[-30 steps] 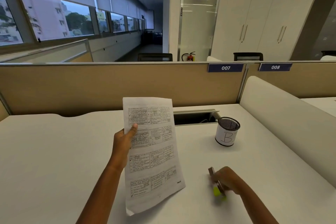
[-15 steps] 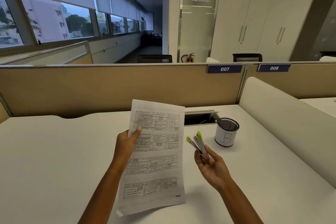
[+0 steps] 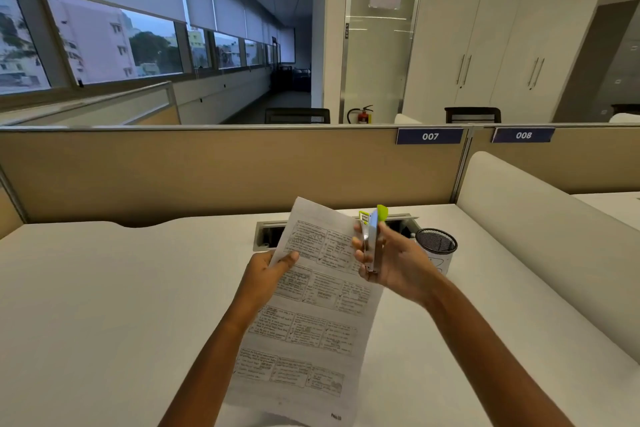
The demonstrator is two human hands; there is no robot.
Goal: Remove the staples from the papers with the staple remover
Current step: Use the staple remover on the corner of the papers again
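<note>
Head view showed the left hand (image 3: 268, 270) at centre frame, thumb on top and fingers behind the left edge of the papers (image 3: 313, 315), pinching them about a third of the way down. The papers hung in the air above the counter (image 3: 104, 305), tilted, their lower end sagging toward the bottom of the frame. Just right of that, the right hand (image 3: 391, 263) was wrapped around the staple remover (image 3: 371, 239), which stood nearly upright with its green tip above the papers' upper right corner. Whether the tool touched the sheet could not be told, and no staple was visible, so its place was a guess.

The main risk was tearing. With the sheets held at one edge only and unsupported in mid-air, a pull at the far corner would likely bend or rip the paper rather than lift the staple. The tool also seemed held by its body and not ready to squeeze, so it might slip as the grip changed. Farther right, the mesh cup (image 3: 435, 246) stood on the counter close behind the right wrist, and a sharp tug could knock it over.
</note>
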